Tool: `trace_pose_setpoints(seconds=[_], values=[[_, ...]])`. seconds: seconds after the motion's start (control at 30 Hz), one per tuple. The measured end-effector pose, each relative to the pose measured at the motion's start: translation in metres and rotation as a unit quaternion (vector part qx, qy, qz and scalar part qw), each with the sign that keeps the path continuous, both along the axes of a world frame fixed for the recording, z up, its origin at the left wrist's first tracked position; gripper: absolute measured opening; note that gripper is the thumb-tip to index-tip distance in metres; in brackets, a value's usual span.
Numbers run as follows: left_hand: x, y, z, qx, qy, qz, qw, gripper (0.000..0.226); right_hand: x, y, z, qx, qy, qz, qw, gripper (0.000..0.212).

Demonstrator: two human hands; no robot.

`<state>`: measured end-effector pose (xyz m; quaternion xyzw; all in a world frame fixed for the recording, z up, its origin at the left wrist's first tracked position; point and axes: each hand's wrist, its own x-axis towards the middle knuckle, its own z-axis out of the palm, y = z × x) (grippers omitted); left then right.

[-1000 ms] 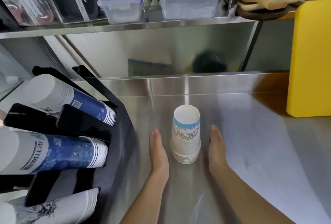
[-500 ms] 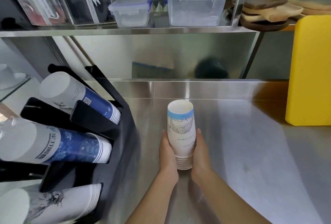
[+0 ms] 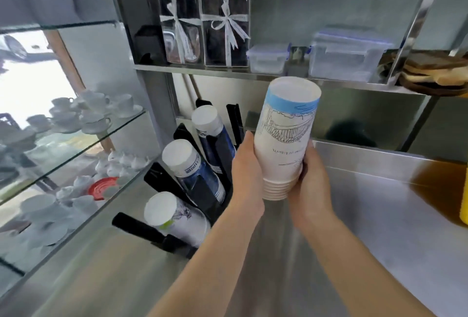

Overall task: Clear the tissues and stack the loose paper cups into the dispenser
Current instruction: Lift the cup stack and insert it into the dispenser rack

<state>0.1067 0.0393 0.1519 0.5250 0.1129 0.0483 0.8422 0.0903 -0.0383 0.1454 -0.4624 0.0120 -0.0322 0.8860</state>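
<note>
Hands: my left hand [image 3: 247, 177] and right hand [image 3: 310, 185] clasp an upside-down cup stack [image 3: 285, 139], dispenser [image 3: 202, 177] at nine o'clock.

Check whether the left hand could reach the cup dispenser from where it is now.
Probably yes. The left hand is beside the dispenser with nothing between, but both hands grip the cup stack, so it must let go or carry it along.

A café counter – steel worktop [image 3: 367, 228], cup dispenser [image 3: 215, 205], shelved teacups [image 3: 96, 111]
</note>
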Motion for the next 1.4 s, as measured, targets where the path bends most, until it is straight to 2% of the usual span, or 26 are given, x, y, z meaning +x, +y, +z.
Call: trace_pose_setpoints(seconds=[0.17,0.3,0.5,0.63,0.77,0.87,1.03,1.2,1.33,1.4], values=[[-0.038,0.043,0.023,0.001,-0.063,0.081,0.995,0.029,-0.026,0.043,0.022,0.042,-0.029,0.067,0.996,0.033],[-0.059,0.082,0.033,0.018,-0.080,0.125,0.989,0.033,-0.041,0.081,0.032,0.059,-0.037,0.115,0.991,0.032],[-0.073,0.140,0.028,0.015,-0.090,0.212,0.973,0.046,-0.052,0.126,0.027,0.016,-0.027,0.197,0.980,0.031],[-0.073,0.158,0.014,0.007,-0.073,0.212,0.975,0.049,-0.051,0.140,0.020,0.021,0.025,0.230,0.973,0.032],[-0.068,0.165,-0.001,0.001,-0.040,0.202,0.979,0.036,-0.047,0.143,0.011,0.011,0.036,0.222,0.974,0.031],[-0.061,0.167,-0.017,0.009,-0.022,0.192,0.981,0.042,-0.046,0.143,0.007,0.001,0.038,0.218,0.975,0.030],[-0.061,0.166,-0.032,-0.018,-0.061,0.197,0.978,0.049,-0.046,0.151,-0.002,-0.058,0.014,0.207,0.977,0.034],[-0.065,0.165,-0.033,-0.031,-0.110,0.178,0.977,0.045,-0.048,0.151,-0.009,-0.052,-0.035,0.233,0.971,0.036],[-0.070,0.167,-0.031,-0.013,-0.123,0.129,0.984,0.044,-0.045,0.149,-0.010,-0.057,-0.044,0.260,0.963,0.038],[-0.070,0.169,-0.033,0.024,-0.110,0.121,0.986,0.033,-0.042,0.148,-0.013,-0.083,-0.024,0.260,0.962,0.038]])
